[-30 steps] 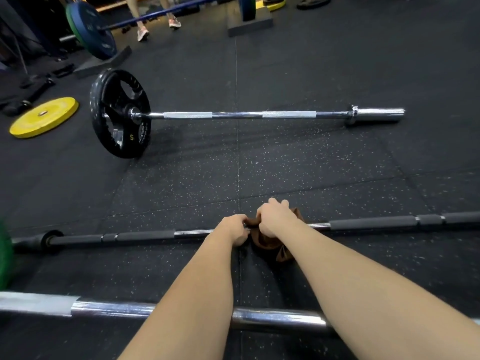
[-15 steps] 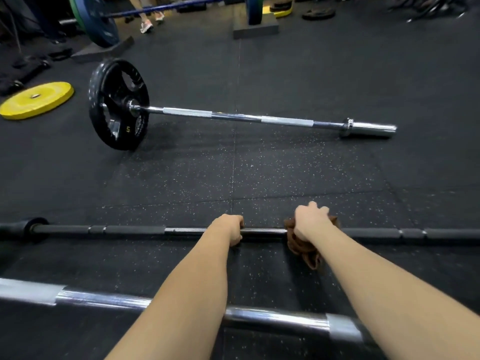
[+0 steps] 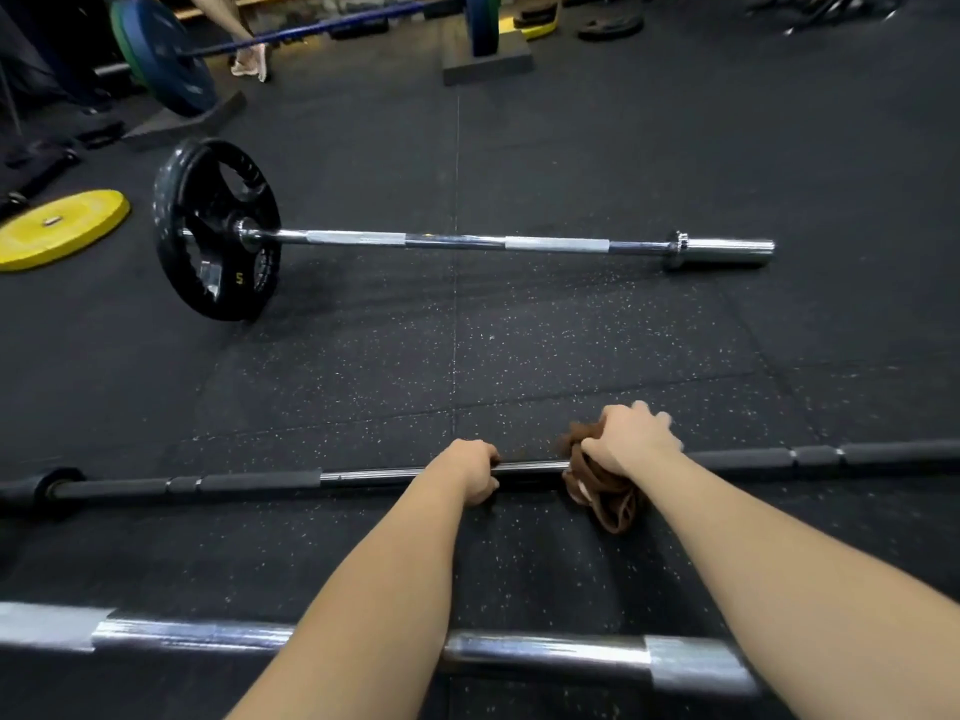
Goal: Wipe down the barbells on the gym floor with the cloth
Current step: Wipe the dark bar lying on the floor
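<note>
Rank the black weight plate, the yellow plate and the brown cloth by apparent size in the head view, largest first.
1. black weight plate, upright.
2. yellow plate, lying flat, so foreshortened.
3. brown cloth, bunched, partly hidden by the right hand.

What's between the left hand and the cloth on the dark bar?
Head view: only bare shaft of the dark bar between left hand and cloth.

Both bare forearms (image 3: 363, 589) reach fwd from the near edge, roughly parallel, L hand (image 3: 475, 472) knuckles-up w/ fingers curled round the black bar (image 3: 260, 481), R hand (image 3: 631, 440) just to its right, fingers curled over the far side, gripping the brown cloth (image 3: 608, 506) bunched on that bar.
</note>
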A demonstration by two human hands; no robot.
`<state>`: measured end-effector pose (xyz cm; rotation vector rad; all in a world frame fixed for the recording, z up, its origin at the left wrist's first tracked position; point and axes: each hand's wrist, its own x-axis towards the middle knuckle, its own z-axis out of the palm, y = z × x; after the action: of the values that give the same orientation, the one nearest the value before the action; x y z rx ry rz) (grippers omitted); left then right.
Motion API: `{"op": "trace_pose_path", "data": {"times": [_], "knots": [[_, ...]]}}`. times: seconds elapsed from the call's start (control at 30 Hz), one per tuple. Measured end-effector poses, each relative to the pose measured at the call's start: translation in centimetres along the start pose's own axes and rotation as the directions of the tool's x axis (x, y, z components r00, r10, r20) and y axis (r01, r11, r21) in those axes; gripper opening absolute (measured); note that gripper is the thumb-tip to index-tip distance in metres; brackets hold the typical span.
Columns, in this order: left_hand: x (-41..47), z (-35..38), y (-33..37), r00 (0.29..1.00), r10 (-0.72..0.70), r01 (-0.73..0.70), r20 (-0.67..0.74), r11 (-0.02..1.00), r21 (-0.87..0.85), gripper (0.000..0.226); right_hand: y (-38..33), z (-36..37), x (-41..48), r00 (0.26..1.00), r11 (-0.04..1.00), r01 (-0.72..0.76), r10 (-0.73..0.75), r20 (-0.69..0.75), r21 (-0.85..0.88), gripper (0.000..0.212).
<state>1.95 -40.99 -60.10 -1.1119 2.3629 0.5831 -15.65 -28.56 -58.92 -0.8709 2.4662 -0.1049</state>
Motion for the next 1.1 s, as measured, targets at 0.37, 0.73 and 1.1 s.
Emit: {"op": "trace_pose_path", "data": {"times": [0.37,0.73,1.1], "knots": [[0.1,0.5,0.5,1.0,-0.019,0.021,-0.016,0.987,0.159,0.032,-4.5,2.3,-2.0,0.893,0.896,0.443,-0.438,0.108,-0.029,0.037],[0.7,0.7,-0.1,0.998,-0.02,0.026,-0.066,0.996,0.081,0.032,1.5,-0.6,1.0,0.999,0.998,0.036,-0.036,-0.008,-0.058,0.045],[0.7,0.7,-0.1,0.998,-0.006,0.014,-0.07,0.994,0.112,0.032,0.8,-1.9,0.7,0.943,0.958,0.285,-0.276,0.187,-0.025,0.038]]}}
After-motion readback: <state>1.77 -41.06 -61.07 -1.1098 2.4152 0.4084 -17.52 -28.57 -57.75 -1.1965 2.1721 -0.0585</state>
